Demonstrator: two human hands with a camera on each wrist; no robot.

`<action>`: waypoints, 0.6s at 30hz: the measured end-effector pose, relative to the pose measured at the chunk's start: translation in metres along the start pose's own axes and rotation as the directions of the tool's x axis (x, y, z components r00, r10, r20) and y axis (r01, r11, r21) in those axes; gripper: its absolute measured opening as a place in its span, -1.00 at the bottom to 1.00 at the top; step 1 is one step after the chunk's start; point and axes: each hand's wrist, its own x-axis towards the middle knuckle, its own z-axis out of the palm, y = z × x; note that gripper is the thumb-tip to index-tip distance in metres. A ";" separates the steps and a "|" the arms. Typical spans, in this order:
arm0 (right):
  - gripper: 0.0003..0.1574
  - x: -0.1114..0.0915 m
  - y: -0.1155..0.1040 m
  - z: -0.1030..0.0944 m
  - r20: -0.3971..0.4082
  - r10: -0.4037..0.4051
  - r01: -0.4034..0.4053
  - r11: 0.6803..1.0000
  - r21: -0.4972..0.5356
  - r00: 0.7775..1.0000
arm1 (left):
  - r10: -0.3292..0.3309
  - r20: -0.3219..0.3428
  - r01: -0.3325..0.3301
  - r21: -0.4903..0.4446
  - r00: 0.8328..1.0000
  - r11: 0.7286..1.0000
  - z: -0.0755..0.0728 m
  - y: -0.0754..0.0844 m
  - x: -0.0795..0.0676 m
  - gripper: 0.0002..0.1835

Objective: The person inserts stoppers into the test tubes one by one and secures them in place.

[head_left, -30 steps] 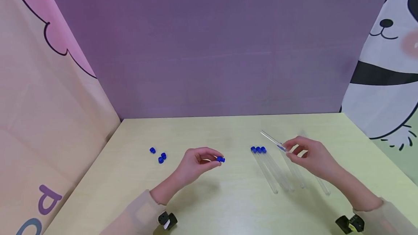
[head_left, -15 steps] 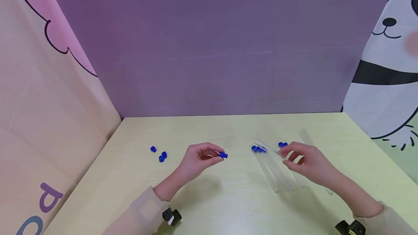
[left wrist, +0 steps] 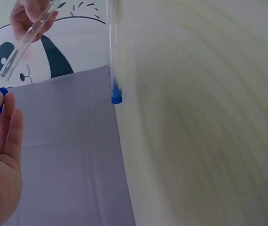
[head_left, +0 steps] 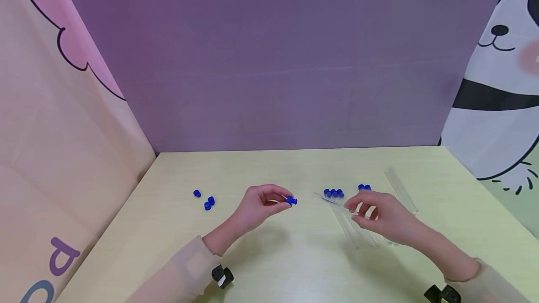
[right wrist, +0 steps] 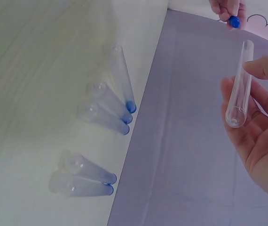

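Note:
My left hand (head_left: 261, 205) pinches a small blue cap (head_left: 292, 200) between thumb and fingertips, its narrower end pointing right. To the right, my right hand (head_left: 381, 212) holds a clear test tube (right wrist: 240, 89) between thumb and fingers. The tube slants, with its mouth end toward the left hand. In the left wrist view that open mouth hangs just above the cap, with a small gap between them. The right wrist view shows the tube's rounded bottom nearest the camera. Several capped test tubes (right wrist: 101, 120) lie on the table below the right hand.
Three loose blue caps (head_left: 207, 205) lie on the left of the pale table (head_left: 269, 270). A clear tube (head_left: 400, 188) without a visible cap lies to the right, partly behind the right hand. A purple cloth (head_left: 273, 60) hangs behind the far edge.
My right hand has moved left and slightly nearer me with the test tube, closing in on the cap. My left hand has shifted a little to the right, still pinching the cap.

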 end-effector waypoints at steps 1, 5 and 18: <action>-0.63 0.001 0.000 0.001 0.007 -0.007 0.007 1.000 0.007 1.000 | -0.002 0.002 0.002 -0.006 1.000 1.000 0.000 -0.001 0.000 -0.76; -0.64 0.002 -0.001 0.006 0.046 -0.009 0.008 1.000 0.024 0.999 | 0.005 0.009 -0.005 -0.020 1.000 1.000 0.002 -0.001 0.000 -0.76; -0.75 0.007 -0.006 0.009 0.116 0.041 -0.043 0.999 0.015 0.992 | 0.032 0.014 -0.031 -0.022 0.999 0.999 0.006 0.001 0.001 -0.77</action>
